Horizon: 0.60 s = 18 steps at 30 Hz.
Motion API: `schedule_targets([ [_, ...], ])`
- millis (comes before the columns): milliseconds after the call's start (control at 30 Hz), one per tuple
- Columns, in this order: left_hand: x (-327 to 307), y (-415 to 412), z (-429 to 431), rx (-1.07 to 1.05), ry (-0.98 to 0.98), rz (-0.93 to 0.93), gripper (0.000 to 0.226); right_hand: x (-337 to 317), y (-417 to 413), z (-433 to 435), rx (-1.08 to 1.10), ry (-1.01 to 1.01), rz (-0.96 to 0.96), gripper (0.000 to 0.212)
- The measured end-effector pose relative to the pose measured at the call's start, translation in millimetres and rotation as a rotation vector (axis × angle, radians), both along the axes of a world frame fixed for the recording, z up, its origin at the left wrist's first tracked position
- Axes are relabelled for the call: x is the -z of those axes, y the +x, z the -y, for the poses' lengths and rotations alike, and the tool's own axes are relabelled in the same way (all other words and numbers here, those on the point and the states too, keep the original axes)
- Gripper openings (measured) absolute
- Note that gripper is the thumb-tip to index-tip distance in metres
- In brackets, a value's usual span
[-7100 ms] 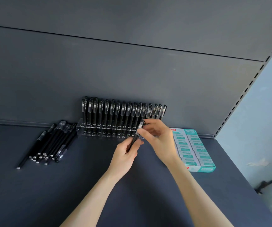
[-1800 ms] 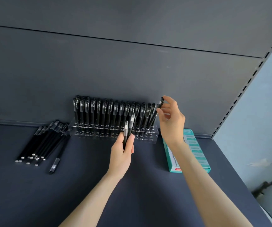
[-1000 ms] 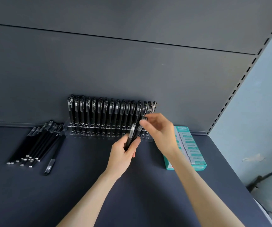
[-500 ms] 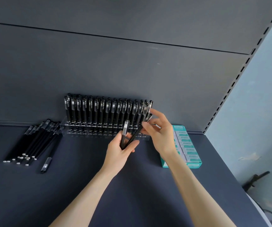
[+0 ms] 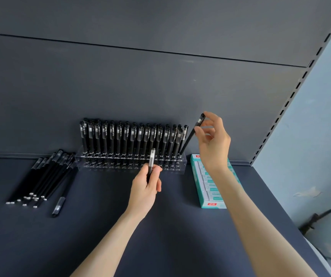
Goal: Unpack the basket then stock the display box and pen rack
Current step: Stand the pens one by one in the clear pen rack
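- Head view: half a second ago the right hand was down at the left hand, drawing one of two pens out of its grip. Now it has carried that slanted pen up toward 1 o'clock of the left hand.
- The right thumb and fingertips pinch the slanted pen just under its cap. Its lower tip meets the pen rack at the rack's 3 o'clock end; whether it has entered a hole I cannot tell.
- The left hand, fingers curled, grips the one upright pen left to it, in front of the rack's middle.
- For the task this reads as one more pen about to be seated, with the next one ready to pass over.
- The rack is clear plastic and stands against the back panel at 12 o'clock on the shelf. Its rear holes carry a full line of black capped pens standing upright; the front holes show empty.
- The display box, teal, lies just beside the rack at its 3 o'clock, partly behind the right wrist, and holds a row of white-and-teal packs.
- At the rack's 9 o'clock a pile of loose pens lies on the shelf, one stray pen at the pile's 5 o'clock, so plenty of stocking remains.
- No basket is in view.
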State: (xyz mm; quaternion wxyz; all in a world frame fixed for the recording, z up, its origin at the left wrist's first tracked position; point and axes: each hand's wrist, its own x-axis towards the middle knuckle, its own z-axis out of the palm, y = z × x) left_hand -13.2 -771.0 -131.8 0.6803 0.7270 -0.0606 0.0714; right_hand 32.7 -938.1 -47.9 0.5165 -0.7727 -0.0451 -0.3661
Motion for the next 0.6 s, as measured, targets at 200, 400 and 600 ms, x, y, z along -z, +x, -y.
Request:
schedule_targets([
  [200,-3.3,-1.5,1.5,-0.018,-0.051,-0.023,0.032,5.0,6.0,-3.5,0.007,-0.097,0.029,0.037],
  [400,-3.3,-2.9,0.0,0.009,-0.042,-0.025,0.025,6.9,8.2,-6.9,0.010,-0.131,0.024,0.036],
  [600,-4.1,-5.0,0.3,-0.006,-0.024,0.022,0.031,22.3,4.9,-9.8,-0.007,-0.202,-0.081,0.031],
])
